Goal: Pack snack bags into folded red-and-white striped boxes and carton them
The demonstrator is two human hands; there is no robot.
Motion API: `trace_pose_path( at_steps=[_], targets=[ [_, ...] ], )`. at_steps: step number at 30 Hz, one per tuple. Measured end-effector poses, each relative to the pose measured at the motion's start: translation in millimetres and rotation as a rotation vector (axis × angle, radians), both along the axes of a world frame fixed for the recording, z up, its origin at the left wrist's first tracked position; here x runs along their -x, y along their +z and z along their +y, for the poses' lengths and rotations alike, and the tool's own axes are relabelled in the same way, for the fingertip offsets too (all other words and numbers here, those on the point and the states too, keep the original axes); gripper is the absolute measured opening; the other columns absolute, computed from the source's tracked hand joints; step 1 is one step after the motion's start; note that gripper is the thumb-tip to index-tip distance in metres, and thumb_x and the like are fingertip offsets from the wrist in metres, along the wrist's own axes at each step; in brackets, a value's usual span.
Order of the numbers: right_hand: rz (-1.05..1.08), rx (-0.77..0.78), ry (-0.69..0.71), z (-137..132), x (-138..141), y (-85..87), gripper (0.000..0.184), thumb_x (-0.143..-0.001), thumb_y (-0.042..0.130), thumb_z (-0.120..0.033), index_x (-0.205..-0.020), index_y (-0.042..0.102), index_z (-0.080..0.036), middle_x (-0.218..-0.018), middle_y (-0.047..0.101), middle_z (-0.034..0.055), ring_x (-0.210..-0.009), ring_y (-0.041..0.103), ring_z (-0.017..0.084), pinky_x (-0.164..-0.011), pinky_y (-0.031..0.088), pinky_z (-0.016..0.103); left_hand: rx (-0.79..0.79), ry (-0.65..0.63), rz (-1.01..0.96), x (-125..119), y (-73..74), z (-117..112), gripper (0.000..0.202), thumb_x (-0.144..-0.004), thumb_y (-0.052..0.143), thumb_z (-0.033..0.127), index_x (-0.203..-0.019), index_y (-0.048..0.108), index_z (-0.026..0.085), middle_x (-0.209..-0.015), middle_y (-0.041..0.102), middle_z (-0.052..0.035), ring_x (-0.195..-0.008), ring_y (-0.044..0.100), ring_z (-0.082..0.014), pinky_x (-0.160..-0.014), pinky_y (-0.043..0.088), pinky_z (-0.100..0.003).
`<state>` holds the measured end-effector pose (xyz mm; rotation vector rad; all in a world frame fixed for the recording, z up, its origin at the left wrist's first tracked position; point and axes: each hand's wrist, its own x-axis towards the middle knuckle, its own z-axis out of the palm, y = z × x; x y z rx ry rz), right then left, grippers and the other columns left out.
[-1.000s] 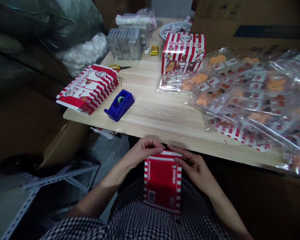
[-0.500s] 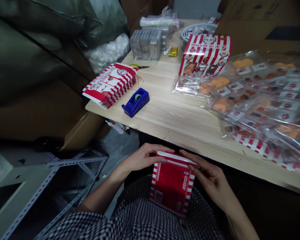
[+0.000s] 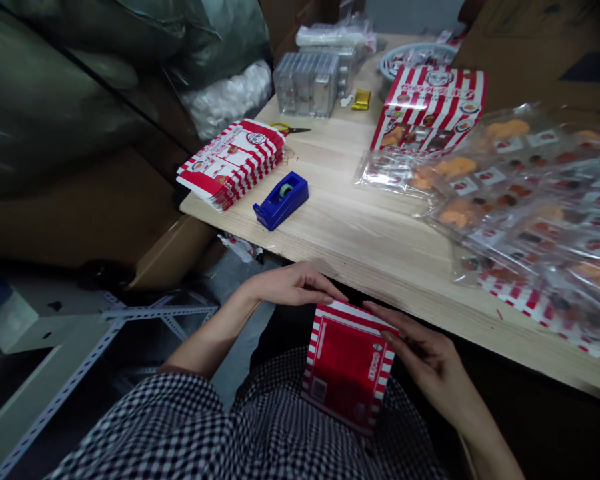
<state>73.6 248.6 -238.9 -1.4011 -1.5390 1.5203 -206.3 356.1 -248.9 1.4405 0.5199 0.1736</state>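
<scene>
A red and white striped cardboard box [image 3: 347, 373] rests upright against my lap, below the table's front edge. Its red printed side faces up toward me. My left hand [image 3: 300, 285] touches the top left edge of the box, thumb on the near side and fingers along the far side. On the top right corner, my right hand [image 3: 423, 350] grips it between thumb and fingers. Beyond them, a blue tape dispenser [image 3: 281, 202] stands near the table edge, beside a stack of flat striped cartons [image 3: 233, 160].
Clear packets of orange and dark pieces [image 3: 540, 207] spread over the table's right side. Behind them are an assembled striped box [image 3: 430, 110] and a bowl [image 3: 420, 50]. Scissors [image 3: 293, 129], a gold packet [image 3: 361, 100] and clear plastic boxes [image 3: 307, 83] lie farther back. A metal frame [image 3: 160, 311] stands lower left.
The view has shifted slightly, so table things appear farther right. My left hand has moved up a little along the box's top, where the upper flap now appears flatter.
</scene>
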Motion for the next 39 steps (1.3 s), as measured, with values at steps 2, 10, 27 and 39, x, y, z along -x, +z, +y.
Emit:
trace_pose_path(
  at_steps=[2,10,27,39],
  targets=[
    [-0.001,-0.005,0.004,0,-1,-2.0,0.035,-0.099,0.058,-0.033,-0.133,0.066,-0.036,-0.141,0.064,0.0016,-0.134,0.057,0.023,-0.119,0.040,0.046,-0.043,-0.031,0.032,-2,-0.2,6,0.034,-0.099,0.057,0.025,-0.131,0.068,0.025,-0.126,0.073,-0.0084,-0.112,0.070,-0.0212,-0.098,0.053,-0.032],
    [0.043,0.033,-0.038,-5,-11,-11.0,0.028,-0.099,0.059,-0.034,-0.123,0.072,-0.035,-0.140,0.064,0.0026,-0.133,0.058,0.023,-0.118,0.041,0.046,-0.096,0.072,-0.018,0,-0.3,-15,0.039,-0.099,0.056,0.024,-0.138,0.062,0.026,-0.137,0.066,-0.0091,-0.125,0.064,-0.0215,-0.108,0.048,-0.036],
    [0.098,0.072,-0.155,-2,23,-7.1,0.027,-0.096,0.063,-0.040,-0.118,0.074,-0.030,-0.133,0.069,0.0051,-0.127,0.061,0.025,-0.111,0.047,0.043,-0.080,0.453,0.036,-5,-3.6,-57,0.028,-0.095,0.062,0.029,-0.121,0.074,0.026,-0.133,0.068,-0.0066,-0.125,0.064,-0.0229,-0.110,0.049,-0.038],
    [-0.019,0.018,-0.401,11,-25,-24.3,0.033,-0.082,0.074,-0.049,-0.108,0.079,-0.030,-0.120,0.076,0.0056,-0.115,0.070,0.029,-0.091,0.061,0.033,-0.469,1.355,0.388,83,0.9,32,0.033,-0.082,0.074,0.037,-0.109,0.069,0.019,-0.125,0.067,-0.0087,-0.119,0.060,-0.0247,-0.095,0.049,-0.031]
  ],
)
